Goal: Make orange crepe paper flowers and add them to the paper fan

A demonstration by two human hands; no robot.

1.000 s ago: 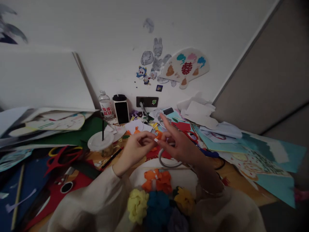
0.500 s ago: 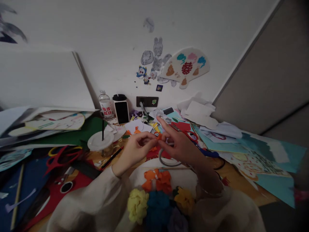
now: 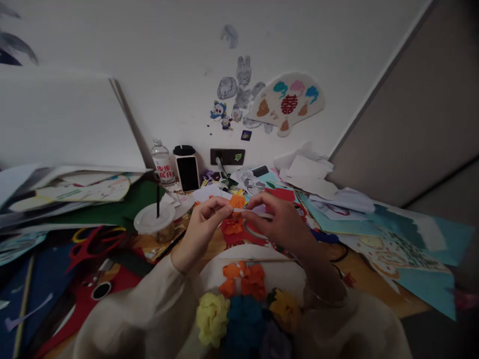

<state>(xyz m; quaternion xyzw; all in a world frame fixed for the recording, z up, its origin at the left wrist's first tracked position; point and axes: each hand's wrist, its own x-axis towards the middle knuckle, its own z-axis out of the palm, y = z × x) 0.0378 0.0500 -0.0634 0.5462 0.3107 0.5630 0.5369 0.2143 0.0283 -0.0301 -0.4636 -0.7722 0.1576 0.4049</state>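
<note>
My left hand (image 3: 204,227) and my right hand (image 3: 279,222) meet above the cluttered desk, both pinched on a small orange paper piece (image 3: 237,201) with a pale strip running between the fingertips. Below them, on a white round plate (image 3: 277,276), lies an orange paper flower (image 3: 245,279). Closer to me sit a yellow paper flower (image 3: 212,318), a dark blue one (image 3: 243,321) and a mustard one (image 3: 286,309). A thin wooden stick (image 3: 258,260) lies across the plate's far edge. The tape ring seen before is hidden behind my right hand.
A lidded plastic cup with a black straw (image 3: 155,219) stands left of my hands. Red scissors (image 3: 93,242) lie further left. A water bottle (image 3: 162,164) and a phone (image 3: 187,173) stand by the wall. Coloured paper sheets (image 3: 396,239) cover the desk's right side.
My right hand's spread fingers have closed into a pinch. Both hands rose slightly and now pull a pale strip taut between them, with the orange piece lifted at the fingertips.
</note>
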